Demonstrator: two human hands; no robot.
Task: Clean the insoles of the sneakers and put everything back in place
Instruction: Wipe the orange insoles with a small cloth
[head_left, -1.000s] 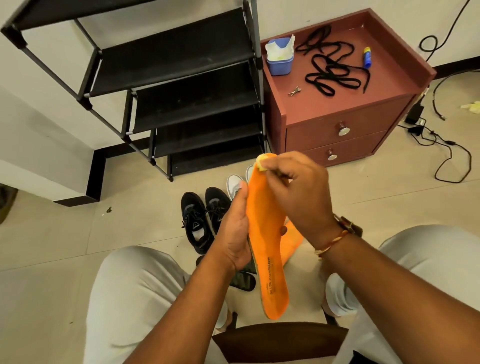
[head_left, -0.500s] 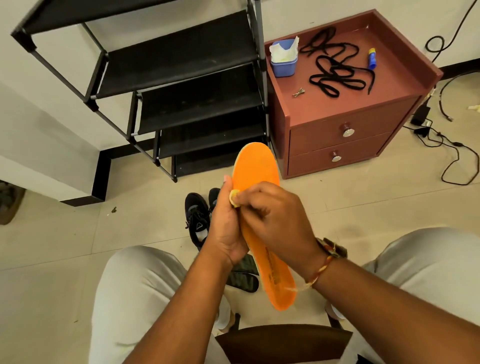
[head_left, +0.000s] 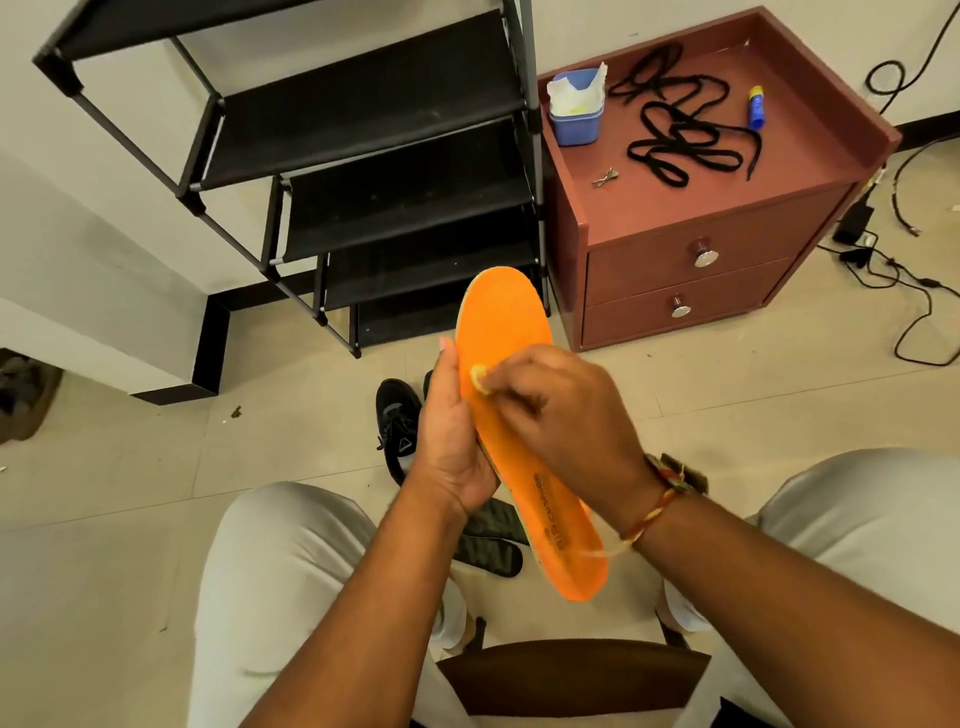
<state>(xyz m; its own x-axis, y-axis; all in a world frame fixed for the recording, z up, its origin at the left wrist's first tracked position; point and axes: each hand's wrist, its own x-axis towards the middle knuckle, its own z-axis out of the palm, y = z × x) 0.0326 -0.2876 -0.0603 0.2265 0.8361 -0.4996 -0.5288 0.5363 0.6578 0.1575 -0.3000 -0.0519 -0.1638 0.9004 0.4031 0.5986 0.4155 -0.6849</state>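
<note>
An orange insole (head_left: 506, 332) stands upright in front of me, toe end up. My left hand (head_left: 449, 441) grips its left edge at mid-length. My right hand (head_left: 558, 410) pinches a small yellowish wad (head_left: 478, 376) and presses it against the insole's face. A black sneaker (head_left: 397, 426) sits on the floor behind my left hand, partly hidden. Dark camouflage-patterned insoles (head_left: 491, 540) lie on the floor under my hands.
A black shoe rack (head_left: 363, 156) stands against the wall. Beside it a red-brown drawer cabinet (head_left: 691, 218) carries a blue tub of wipes (head_left: 576, 111), black laces (head_left: 680, 135), a blue tube (head_left: 756, 106) and a small clip (head_left: 605, 178). Cables (head_left: 893, 291) trail on the floor at right.
My right hand has slid with the wad from the insole's toe end down to its middle. The insole's toe end now shows above both hands.
</note>
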